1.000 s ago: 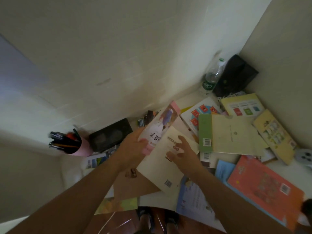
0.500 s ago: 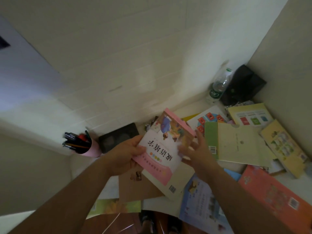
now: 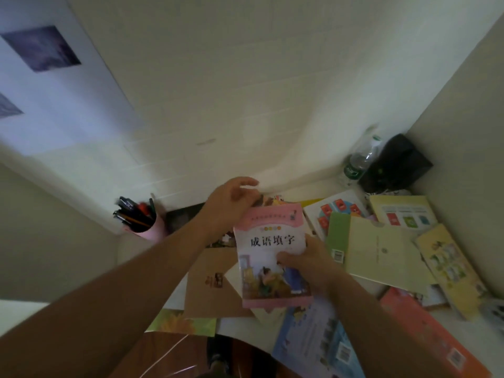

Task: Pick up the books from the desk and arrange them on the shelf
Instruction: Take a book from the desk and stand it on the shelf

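Dim, soft blur, wide-angle edge distortion

A pink cylindrical pen cup (image 3: 150,230) filled with dark pens is seen at the wall. A clear plastic water bottle (image 3: 360,161) is stood just beside a black box-shaped case (image 3: 398,163) in the far corner.

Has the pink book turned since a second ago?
Yes. The pink book, held by the right hand, has rotated: its title now reads upright, against the green-spined book on the desk.
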Demonstrator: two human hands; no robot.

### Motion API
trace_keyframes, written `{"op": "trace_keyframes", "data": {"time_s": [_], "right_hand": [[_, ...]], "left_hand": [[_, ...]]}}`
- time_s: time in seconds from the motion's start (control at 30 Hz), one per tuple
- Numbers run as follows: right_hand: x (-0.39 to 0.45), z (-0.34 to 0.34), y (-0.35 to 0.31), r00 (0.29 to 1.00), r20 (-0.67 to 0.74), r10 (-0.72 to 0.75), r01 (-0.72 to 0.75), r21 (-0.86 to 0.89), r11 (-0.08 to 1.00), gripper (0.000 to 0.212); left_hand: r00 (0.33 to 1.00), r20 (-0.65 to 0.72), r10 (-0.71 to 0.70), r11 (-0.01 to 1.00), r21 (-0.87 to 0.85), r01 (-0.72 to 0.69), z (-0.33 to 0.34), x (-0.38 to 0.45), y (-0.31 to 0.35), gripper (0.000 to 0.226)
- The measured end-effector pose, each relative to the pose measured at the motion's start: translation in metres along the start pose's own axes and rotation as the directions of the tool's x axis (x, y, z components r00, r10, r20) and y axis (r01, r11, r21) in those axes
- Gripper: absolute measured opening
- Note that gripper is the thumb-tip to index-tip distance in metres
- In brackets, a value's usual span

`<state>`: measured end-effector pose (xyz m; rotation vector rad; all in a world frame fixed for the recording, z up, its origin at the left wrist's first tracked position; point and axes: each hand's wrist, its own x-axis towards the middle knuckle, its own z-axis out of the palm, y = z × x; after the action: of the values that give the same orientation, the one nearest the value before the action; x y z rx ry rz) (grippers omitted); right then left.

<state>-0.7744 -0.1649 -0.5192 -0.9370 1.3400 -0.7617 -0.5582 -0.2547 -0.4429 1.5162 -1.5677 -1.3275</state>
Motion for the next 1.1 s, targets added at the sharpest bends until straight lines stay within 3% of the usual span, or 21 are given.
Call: {"op": "trace_keyframes", "data": {"time_s": [0.03, 0.07, 0.13, 0.2, 0.3, 0.43, 0.7, 0.73, 0.8, 0.87, 0.93, 1.0, 1.1], "right_hand": [[0.0, -0.001, 0.005, 0.999, -0.043, 0.016, -0.012, 0.108, 0.994, 0.027], [0.001, -0.002, 0.01, 0.997, -0.068, 0.034, -0.019, 0.205, 0.979, 0.029], [0.003, -0.003, 0.016, 0.994, -0.087, 0.059, -0.029, 0.311, 0.95, 0.033], [0.006, -0.002, 0.018, 0.993, -0.086, 0.076, -0.045, 0.316, 0.948, 0.034], [0.006, 0.005, 0.016, 0.995, -0.067, 0.072, -0.053, 0.254, 0.966, 0.038], [0.001, 0.015, 0.015, 0.996, -0.04, 0.082, -0.07, 0.236, 0.969, 0.035], [-0.018, 0.053, 0.011, 0.993, 0.109, 0.048, -0.075, 0.257, 0.964, 0.043], [-0.021, 0.062, 0.006, 0.986, 0.163, 0.035, -0.081, 0.287, 0.955, 0.049], [-0.031, 0.086, -0.015, 0.952, 0.298, 0.064, -0.2, 0.452, 0.869, 0.081], [-0.04, 0.104, -0.043, 0.922, 0.381, 0.066, -0.295, 0.583, 0.757, 0.107], [-0.059, 0.122, -0.074, 0.894, 0.449, 0.018, -0.319, 0.607, 0.728, 0.113], [-0.085, 0.142, -0.11, 0.899, 0.434, -0.063, -0.233, 0.592, 0.771, 0.107], [-0.12, 0.184, -0.172, 0.896, 0.394, -0.204, -0.074, 0.586, 0.807, 0.08]], "left_hand": [[0.993, -0.064, -0.102, 0.98, -0.176, 0.089, 0.0, -0.008, -0.008, 0.021], [0.972, -0.03, -0.231, 0.917, -0.34, 0.208, 0.0, -0.015, -0.019, 0.029], [0.884, 0.211, -0.416, 0.66, -0.599, 0.454, 0.004, -0.035, -0.04, 0.057], [0.809, 0.42, -0.411, 0.454, -0.675, 0.581, 0.012, -0.053, -0.059, 0.083], [0.778, 0.534, -0.331, 0.371, -0.685, 0.628, 0.021, -0.071, -0.063, 0.087], [0.797, 0.495, -0.347, 0.477, -0.639, 0.604, 0.021, -0.084, -0.059, 0.06], [0.864, 0.287, -0.414, 0.642, -0.581, 0.5, 0.005, -0.121, -0.061, 0.041], [0.865, 0.262, -0.428, 0.646, -0.581, 0.495, -0.002, -0.13, -0.059, 0.044], [0.87, 0.248, -0.426, 0.636, -0.602, 0.483, -0.024, -0.15, -0.05, 0.052], [0.899, 0.245, -0.363, 0.631, -0.645, 0.431, -0.053, -0.166, -0.037, 0.055], [0.929, 0.235, -0.286, 0.631, -0.683, 0.367, -0.086, -0.185, -0.019, 0.061], [0.972, 0.192, -0.138, 0.736, -0.636, 0.23, -0.121, -0.206, 0.005, 0.07], [0.983, 0.172, 0.071, 0.783, -0.62, 0.052, -0.166, -0.256, 0.039, 0.05]]}}
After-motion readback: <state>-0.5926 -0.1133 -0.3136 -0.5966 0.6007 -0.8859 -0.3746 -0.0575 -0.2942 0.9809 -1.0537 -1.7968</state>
